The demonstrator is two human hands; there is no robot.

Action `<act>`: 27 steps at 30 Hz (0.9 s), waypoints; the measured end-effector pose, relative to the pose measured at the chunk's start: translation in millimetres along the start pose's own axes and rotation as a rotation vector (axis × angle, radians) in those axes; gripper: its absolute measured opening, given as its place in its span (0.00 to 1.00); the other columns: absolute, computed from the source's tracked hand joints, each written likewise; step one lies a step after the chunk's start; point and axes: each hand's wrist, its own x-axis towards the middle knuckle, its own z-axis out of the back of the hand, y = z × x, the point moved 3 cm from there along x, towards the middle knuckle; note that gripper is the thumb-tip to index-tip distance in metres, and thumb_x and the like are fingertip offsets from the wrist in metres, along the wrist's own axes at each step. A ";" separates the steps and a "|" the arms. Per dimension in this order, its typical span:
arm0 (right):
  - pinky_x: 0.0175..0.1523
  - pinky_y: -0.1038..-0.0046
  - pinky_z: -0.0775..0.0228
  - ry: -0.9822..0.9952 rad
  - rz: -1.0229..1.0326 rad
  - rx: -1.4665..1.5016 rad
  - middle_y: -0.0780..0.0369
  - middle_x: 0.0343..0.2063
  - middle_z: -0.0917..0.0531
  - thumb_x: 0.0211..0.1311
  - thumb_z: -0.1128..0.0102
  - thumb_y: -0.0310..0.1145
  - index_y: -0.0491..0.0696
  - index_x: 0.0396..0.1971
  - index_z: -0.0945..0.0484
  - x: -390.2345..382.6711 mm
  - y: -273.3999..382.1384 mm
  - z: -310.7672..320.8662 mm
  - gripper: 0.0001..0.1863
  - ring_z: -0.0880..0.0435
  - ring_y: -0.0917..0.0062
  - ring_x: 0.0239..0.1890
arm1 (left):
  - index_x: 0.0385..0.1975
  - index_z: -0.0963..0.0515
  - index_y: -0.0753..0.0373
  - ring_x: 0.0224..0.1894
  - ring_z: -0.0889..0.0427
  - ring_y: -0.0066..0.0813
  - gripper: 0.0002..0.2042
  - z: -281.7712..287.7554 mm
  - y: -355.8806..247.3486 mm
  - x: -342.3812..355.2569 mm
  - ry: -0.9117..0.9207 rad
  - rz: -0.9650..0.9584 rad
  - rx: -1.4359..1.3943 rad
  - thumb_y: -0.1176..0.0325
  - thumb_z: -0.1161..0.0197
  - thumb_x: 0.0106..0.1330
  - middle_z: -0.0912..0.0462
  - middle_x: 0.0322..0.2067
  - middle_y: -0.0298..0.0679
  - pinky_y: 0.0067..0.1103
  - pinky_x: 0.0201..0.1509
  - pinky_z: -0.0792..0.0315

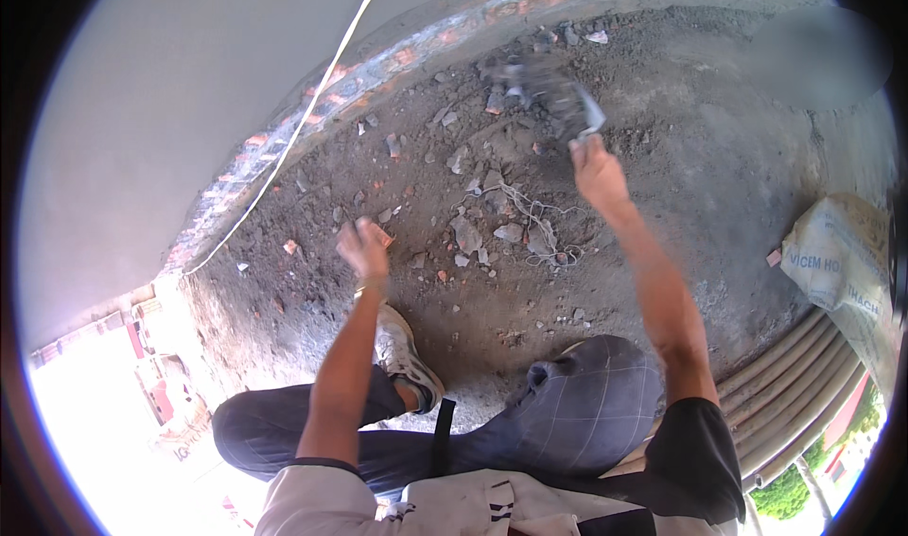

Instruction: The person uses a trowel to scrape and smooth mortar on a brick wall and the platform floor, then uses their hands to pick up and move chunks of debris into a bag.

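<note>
We have our right hand [598, 172] closed, fingers wrapped around the near end of a pale-edged tool [592, 110]. The tool is blurred, so we cannot make out its full shape, but its light edge sits just beyond the fist. A dark grey smear spreads from there to the far left, among the loose rubble by the wall; tool and dirt run together in it. As far as we can judge, the long axis points away from us and leans left. The right hand is plainly the nearer one, its forearm reaching in from the near right.

Our left hand [361, 247] hangs lower and well to the left, fingers curled. An orange brick chip [383, 236] shows right at its fingertips; whether they pinch it or merely pass in front, we cannot tell.

Between the hands lie broken grey stones [467, 235] and a tangle of thin wire [541, 222], the wire near the right forearm. On the far side, the exposed brick course [402, 58] at the foot of the grey wall [170, 110] bounds our reach, with a white cable [326, 82] slanting across it at left. To the right, smoother ground [709, 195] gives more room, up to the sack [832, 247] and the bundled poles [790, 394].
</note>
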 end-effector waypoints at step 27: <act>0.33 0.66 0.17 0.116 0.281 -0.427 0.57 0.31 0.16 0.72 0.51 0.35 0.43 0.48 0.28 65.4 -15.8 99.1 0.13 0.13 0.69 0.32 | 0.59 0.26 0.69 0.54 0.18 0.38 0.25 281.2 -50.4 189.4 0.637 -0.284 0.459 0.57 0.37 0.69 0.18 0.53 0.48 0.30 0.58 0.27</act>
